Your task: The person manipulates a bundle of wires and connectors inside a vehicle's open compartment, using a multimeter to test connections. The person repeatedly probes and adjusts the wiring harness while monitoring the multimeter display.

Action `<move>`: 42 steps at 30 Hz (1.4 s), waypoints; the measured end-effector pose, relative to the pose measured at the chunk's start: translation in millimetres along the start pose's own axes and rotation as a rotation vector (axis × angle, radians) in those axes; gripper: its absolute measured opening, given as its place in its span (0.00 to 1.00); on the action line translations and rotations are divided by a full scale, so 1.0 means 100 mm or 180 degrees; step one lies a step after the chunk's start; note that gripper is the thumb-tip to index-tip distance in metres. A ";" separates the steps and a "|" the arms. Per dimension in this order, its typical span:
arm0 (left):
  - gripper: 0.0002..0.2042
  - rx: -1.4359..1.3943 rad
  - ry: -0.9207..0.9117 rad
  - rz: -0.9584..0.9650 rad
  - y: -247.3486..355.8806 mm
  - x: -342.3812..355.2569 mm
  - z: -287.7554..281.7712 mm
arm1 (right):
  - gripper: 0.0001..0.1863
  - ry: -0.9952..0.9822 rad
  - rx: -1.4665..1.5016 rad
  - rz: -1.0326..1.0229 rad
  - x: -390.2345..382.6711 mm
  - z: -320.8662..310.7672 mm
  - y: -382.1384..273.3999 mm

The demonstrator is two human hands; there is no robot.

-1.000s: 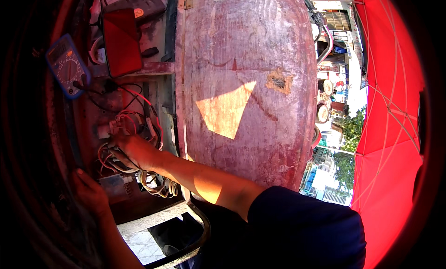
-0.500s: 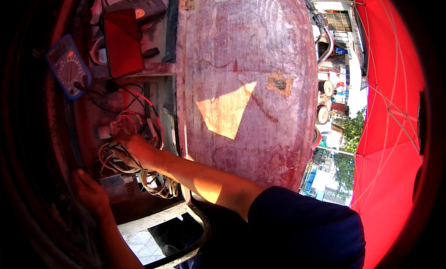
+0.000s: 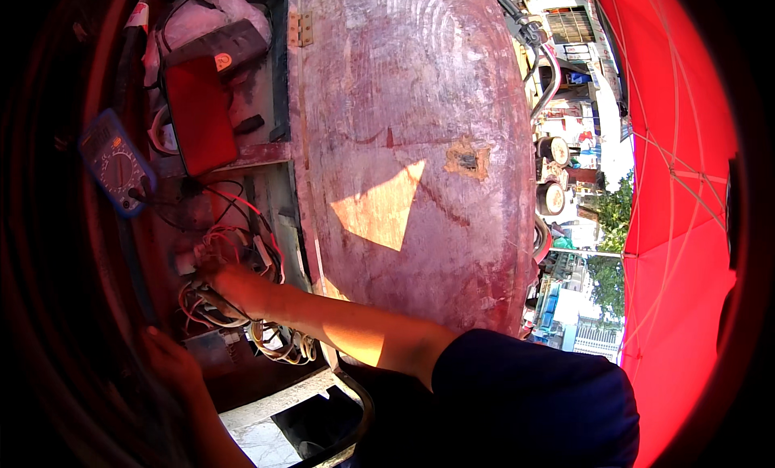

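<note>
My right hand [image 3: 234, 289] reaches into an open reddish compartment, its fingers closed in a bundle of wires [image 3: 278, 343]. Its fingertips are partly blurred, close to a pale connector [image 3: 187, 260] with thin red wires. My left hand [image 3: 173, 363] lies in shadow at the compartment's near left edge, fingers stretched out and holding nothing that I can see. Farther up on the left, a blue-rimmed multimeter [image 3: 119, 165] leans at the side, with black and red leads running toward the wires. Beside it stands a flat, red-looking phone-shaped panel [image 3: 198, 117].
A worn reddish lid [image 3: 420, 80], hinged at the compartment, stretches across the middle with a sunlit patch on it. A dark case [image 3: 234, 44] and pinkish plastic [image 3: 198, 12] sit at the far left. A curved metal bar [image 3: 355, 387] is near me. Red canopy cloth [image 3: 686, 290] hangs right.
The view has shifted, so the multimeter, panel and compartment appear lower. My right hand stays among the wires and my left hand stays at the edge.
</note>
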State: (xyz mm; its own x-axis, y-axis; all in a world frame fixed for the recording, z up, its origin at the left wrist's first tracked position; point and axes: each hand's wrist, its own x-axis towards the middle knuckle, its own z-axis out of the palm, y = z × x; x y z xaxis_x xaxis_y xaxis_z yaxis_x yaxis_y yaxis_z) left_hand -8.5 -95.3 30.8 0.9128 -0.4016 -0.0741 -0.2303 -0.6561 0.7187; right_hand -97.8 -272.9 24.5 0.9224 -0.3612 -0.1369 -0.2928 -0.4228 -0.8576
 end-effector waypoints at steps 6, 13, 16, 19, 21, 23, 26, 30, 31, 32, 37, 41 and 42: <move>0.17 0.0284 -0.0061 0.0114 -0.03 0.01 -0.01 | 0.09 0.0157 -0.0026 0.0118 -0.09 0.01 -0.01; 0.16 0.0343 -0.0252 -0.0068 0.05 0.02 -0.08 | 0.09 0.0291 0.0174 0.0177 -0.01 0.06 0.03; 0.16 0.0312 -0.0210 0.0010 0.13 0.02 -0.07 | 0.08 0.0125 0.0258 0.0120 0.00 0.00 0.01; 0.16 0.0301 -0.0183 0.0071 0.16 0.03 -0.09 | 0.10 0.0373 0.0402 0.0241 0.00 0.05 0.00; 0.16 0.0300 -0.0146 0.0095 0.16 0.03 -0.08 | 0.12 0.0534 0.0421 0.0216 -0.01 0.10 0.08; 0.17 0.0326 -0.0054 0.0088 0.17 0.02 -0.07 | 0.13 0.0582 0.0520 0.0397 0.00 0.15 0.14; 0.17 0.0398 -0.0163 -0.0104 0.13 0.00 -0.08 | 0.14 0.0557 0.0260 0.0469 -0.01 0.15 0.17; 0.18 0.0400 -0.0287 -0.0086 0.10 0.00 -0.07 | 0.13 0.0614 0.0023 0.0214 -0.01 0.24 0.34; 0.18 0.0422 -0.0364 -0.0115 0.11 0.01 -0.08 | 0.12 0.0507 0.0186 0.0272 0.00 0.25 0.40; 0.18 0.0467 -0.0435 -0.0155 0.09 0.01 -0.09 | 0.12 0.0389 0.0368 0.0335 0.03 0.26 0.40; 0.19 0.0415 -0.0381 -0.0136 0.07 0.00 -0.11 | 0.05 -0.0062 0.0007 0.0243 0.32 -0.02 0.11; 0.19 0.0383 -0.0321 -0.0181 0.10 -0.02 -0.10 | 0.06 -0.0207 -0.0359 0.0529 0.32 -0.03 0.00; 0.19 0.0389 -0.0318 -0.0174 0.10 -0.02 -0.10 | 0.07 -0.0243 -0.0474 0.0542 0.33 -0.02 0.00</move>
State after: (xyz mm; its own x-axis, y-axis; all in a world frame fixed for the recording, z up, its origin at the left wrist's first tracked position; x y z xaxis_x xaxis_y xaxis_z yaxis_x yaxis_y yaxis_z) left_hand -9.0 -94.7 44.8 0.8885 -0.4206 -0.1835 -0.2260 -0.7491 0.6227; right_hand -67.8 -286.1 20.7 0.8713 -0.3762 -0.3152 -0.4744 -0.4811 -0.7372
